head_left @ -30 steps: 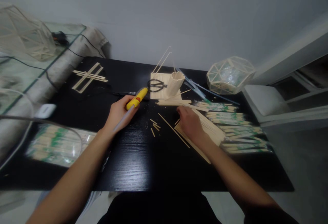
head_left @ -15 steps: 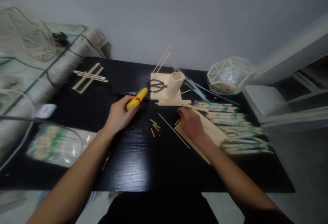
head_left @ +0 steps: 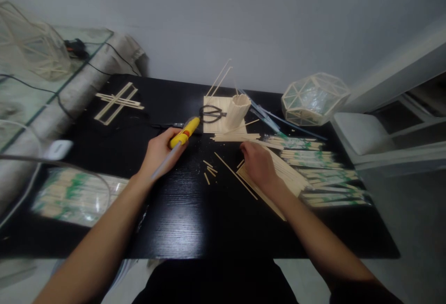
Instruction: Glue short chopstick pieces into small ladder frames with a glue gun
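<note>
My left hand (head_left: 158,152) is wrapped round a yellow hot glue gun (head_left: 185,133), a pale glue stick poking out of its back. Over the near edge of a panel of thin wooden sticks (head_left: 287,171), my right hand (head_left: 259,164) has its fingers pinched together; whatever they may hold is hidden. A loose stick (head_left: 235,175) and several short cut pieces (head_left: 210,171) lie between my hands. Beyond them, a tube of upright sticks (head_left: 238,112) stands on a square wooden base (head_left: 208,126), with black-handled scissors (head_left: 212,114) lying beside it.
Bagged sticks (head_left: 310,158) lie at the right and another bag (head_left: 78,197) at the left. A faceted stick frame (head_left: 315,99) sits back right. Crossed stick frames (head_left: 119,103) rest back left. Clear glue sticks (head_left: 265,118) lie behind the panel. A cable (head_left: 69,161) crosses the left side.
The whole view has shifted slightly. Both hands keep nearly the same places and grips, the left still round the glue gun.
</note>
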Motion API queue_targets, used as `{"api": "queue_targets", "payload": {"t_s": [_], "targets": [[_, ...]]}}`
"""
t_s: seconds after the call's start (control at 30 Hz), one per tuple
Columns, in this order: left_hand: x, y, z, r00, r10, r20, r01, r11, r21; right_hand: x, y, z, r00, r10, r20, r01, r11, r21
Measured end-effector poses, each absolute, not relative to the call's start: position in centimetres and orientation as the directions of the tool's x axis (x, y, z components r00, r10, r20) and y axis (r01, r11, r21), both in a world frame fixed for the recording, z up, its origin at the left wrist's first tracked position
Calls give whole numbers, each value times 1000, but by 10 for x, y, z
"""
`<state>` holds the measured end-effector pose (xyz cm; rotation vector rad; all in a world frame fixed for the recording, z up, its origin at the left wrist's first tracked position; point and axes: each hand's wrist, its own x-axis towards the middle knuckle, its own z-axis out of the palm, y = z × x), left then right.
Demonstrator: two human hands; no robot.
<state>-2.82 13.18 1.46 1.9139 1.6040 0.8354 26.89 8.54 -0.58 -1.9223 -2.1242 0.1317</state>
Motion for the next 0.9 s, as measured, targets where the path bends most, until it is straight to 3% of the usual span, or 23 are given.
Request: {"api": "queue_targets", "payload": {"t_s": [0.9], "targets": [[-27, 131, 14, 115, 985, 130, 649, -173, 740, 265, 83, -8, -113, 978, 178, 970, 147, -193]]}}
